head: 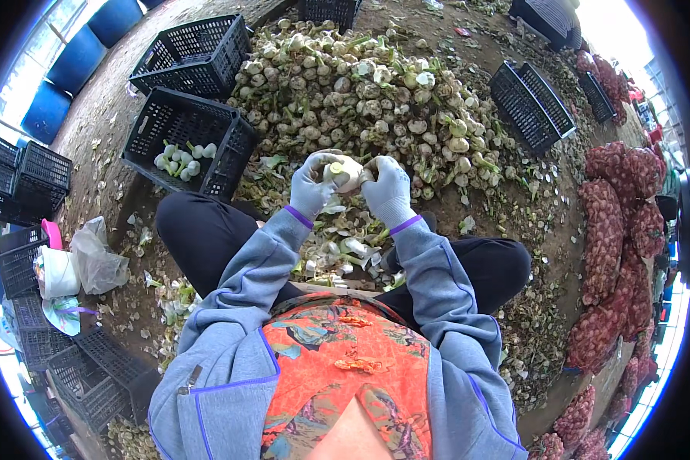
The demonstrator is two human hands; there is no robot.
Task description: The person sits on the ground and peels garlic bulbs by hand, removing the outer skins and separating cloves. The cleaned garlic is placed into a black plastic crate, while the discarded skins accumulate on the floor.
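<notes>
In front of my chest, a white garlic bulb (pixel 351 175) with a short cut green stem is held between both gloved hands. My left hand (pixel 316 183) wraps around its left side, and the stem end faces up near the thumb. The fingertips of my right hand (pixel 388 187) pinch at the bulb's right side. Just beyond the hands rises a large heap of unpeeled garlic bulbs (pixel 345 98). Below them, loose white and green garlic skins (pixel 345 250) lie between my crossed legs. To the left, a black plastic crate (pixel 230 152) contains several clean white bulbs (pixel 185 159).
Another black crate (pixel 218 66) stands behind the first. At the right are a tilted black crate (pixel 532 106) and red mesh sacks of garlic (pixel 602 241). A white bucket (pixel 57 273), a clear plastic bag (pixel 96 259) and stacked crates (pixel 37 172) are at the left. Blue barrels (pixel 76 60) line the far left.
</notes>
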